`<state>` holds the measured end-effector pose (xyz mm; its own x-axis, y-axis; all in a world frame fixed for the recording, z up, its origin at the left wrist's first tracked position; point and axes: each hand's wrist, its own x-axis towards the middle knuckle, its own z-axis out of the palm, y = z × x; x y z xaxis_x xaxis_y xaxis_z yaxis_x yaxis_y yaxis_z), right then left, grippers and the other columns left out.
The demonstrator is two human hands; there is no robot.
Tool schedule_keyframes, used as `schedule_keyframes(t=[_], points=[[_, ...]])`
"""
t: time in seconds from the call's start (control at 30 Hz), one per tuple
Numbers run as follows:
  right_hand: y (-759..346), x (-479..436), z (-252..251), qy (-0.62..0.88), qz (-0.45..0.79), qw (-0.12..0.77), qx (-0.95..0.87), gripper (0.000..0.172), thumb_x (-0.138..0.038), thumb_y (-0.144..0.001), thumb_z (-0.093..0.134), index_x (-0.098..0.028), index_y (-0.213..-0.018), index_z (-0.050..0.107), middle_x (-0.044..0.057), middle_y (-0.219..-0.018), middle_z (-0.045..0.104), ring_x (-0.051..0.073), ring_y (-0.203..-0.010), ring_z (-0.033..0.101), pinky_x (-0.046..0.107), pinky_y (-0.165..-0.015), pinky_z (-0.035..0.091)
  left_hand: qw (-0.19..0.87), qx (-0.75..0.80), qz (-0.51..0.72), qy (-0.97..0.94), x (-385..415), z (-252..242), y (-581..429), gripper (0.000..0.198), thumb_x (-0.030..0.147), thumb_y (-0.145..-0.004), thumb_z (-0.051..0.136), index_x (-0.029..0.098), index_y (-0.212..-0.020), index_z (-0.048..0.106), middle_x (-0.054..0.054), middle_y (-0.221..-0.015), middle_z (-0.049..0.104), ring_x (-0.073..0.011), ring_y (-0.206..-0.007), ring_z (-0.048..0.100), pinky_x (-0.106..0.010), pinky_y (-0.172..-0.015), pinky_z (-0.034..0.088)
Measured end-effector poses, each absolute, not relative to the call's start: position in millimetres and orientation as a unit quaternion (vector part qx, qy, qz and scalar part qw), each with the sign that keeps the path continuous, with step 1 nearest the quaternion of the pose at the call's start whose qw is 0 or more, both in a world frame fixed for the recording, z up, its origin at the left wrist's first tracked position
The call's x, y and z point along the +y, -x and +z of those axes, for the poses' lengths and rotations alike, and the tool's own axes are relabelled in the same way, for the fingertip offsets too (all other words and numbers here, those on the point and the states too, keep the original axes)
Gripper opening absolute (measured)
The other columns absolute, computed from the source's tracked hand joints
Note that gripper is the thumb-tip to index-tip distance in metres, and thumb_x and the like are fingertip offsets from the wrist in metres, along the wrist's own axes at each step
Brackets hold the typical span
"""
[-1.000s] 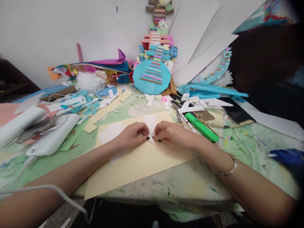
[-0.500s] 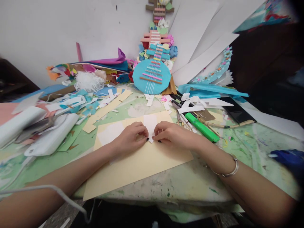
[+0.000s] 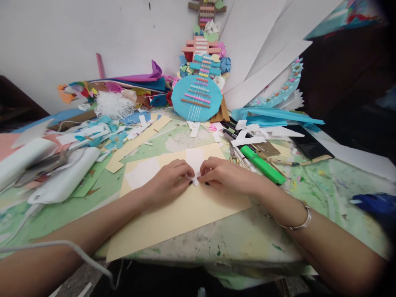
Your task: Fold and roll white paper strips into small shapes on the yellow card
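Left hand (image 3: 173, 179), right hand (image 3: 224, 175) pinched six-o'clock end of white strip (image 3: 194, 155) over cream sheet (image 3: 173, 225). Blue paper lute (image 3: 183, 99) stood at twelve o'clock, green object (image 3: 262, 165) at two.

There are two hands (image 3: 175, 177), one large cream sheet (image 3: 173, 222), one black phone (image 3: 311, 144) and three craft lutes (image 3: 198, 99).

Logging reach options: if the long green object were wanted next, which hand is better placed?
Likely the right hand: the long green object lies just beyond its wrist, on that side. The left hand would probably have to cross past it. Both have fingertips at the white paper strip.
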<state>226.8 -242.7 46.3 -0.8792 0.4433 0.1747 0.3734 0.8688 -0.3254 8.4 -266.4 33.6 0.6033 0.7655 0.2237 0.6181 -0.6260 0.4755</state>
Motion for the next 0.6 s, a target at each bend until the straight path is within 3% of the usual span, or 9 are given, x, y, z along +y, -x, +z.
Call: schedule_keyframes(t=[0.2, 0.6], points=[[-226.6, -242.7, 47.6, 0.217, 0.153, 0.114, -0.957, 0.03, -0.005, -0.077, 0.048, -0.018, -0.092, 0.07, 0.008, -0.09, 0.059, 0.017, -0.084, 0.049, 0.028, -0.07, 0.037, 0.226, 0.464, 0.184, -0.837, -266.4, 36.8, -10.2, 0.006, 0.018, -0.077, 0.047, 0.018, -0.081, 0.052, 0.001, -0.075, 0.053, -0.0118, -0.066, 0.046, -0.024, -0.06, 0.036], [-226.7, -242.3, 45.3, 0.218, 0.146, 0.114, -0.958, 0.031, -0.006, -0.079, 0.048, -0.019, -0.097, 0.07, 0.008, -0.092, 0.059, 0.017, -0.086, 0.049, 0.028, -0.071, 0.037, 0.357, 0.443, 0.197, -0.798, -259.7, 36.5, -8.0, 0.014, 0.02, -0.081, 0.047, 0.017, -0.092, 0.054, 0.0, -0.079, 0.056, -0.0103, -0.066, 0.045, -0.022, -0.058, 0.034]])
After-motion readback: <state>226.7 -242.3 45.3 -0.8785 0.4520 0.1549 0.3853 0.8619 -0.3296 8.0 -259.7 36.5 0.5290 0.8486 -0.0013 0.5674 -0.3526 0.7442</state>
